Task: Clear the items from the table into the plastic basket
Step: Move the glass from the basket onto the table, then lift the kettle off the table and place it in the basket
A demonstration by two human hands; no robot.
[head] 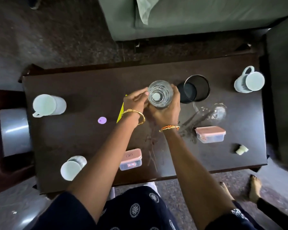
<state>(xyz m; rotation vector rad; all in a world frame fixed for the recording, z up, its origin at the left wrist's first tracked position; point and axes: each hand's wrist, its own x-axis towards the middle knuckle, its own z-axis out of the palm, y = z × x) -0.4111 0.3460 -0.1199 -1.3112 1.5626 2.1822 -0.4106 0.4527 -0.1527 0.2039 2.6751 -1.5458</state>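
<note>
Over the middle of the dark wooden table, my right hand grips a clear drinking glass, held upright. My left hand touches the same glass from the left, fingers on its side. Pale mugs stand at the left, at the front left and at the far right. A black metal cup stands just right of the glass. Two small lidded plastic boxes sit on the table, one near the front and one at the right. No plastic basket can be made out for certain.
Spilled water spreads right of the black cup. A small purple lid, a yellow sheet under my left wrist and a small white piece lie on the table. A grey sofa stands beyond. A grey seat is at the left.
</note>
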